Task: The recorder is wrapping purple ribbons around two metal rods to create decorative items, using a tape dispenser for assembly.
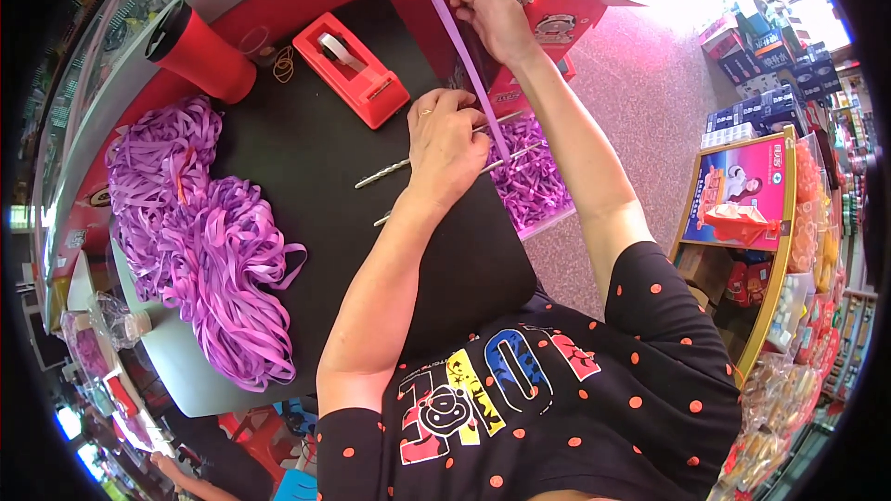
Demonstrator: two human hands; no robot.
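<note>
My left hand [444,144], with a ring on one finger, is closed around thin metal rods over the right edge of the black tabletop. A twisted rod end [379,175] sticks out to the left of it, and other ends come out on its right. Up and to the right, my right hand [492,17] holds the upper end of a flat purple ribbon [464,54], with some fingers stretched out. Straight and narrow, the ribbon runs down to the rods beside my left hand. Below them is a clear box [548,221] full of short purple ribbon pieces.
A big heap of purple ribbon [213,241] lies on the left of the black table [362,288]. Behind are a red tape dispenser [353,70], a red tumbler [204,54] and rubber bands [284,65]. A red carton [548,0] stands beyond; shelves of goods line the right.
</note>
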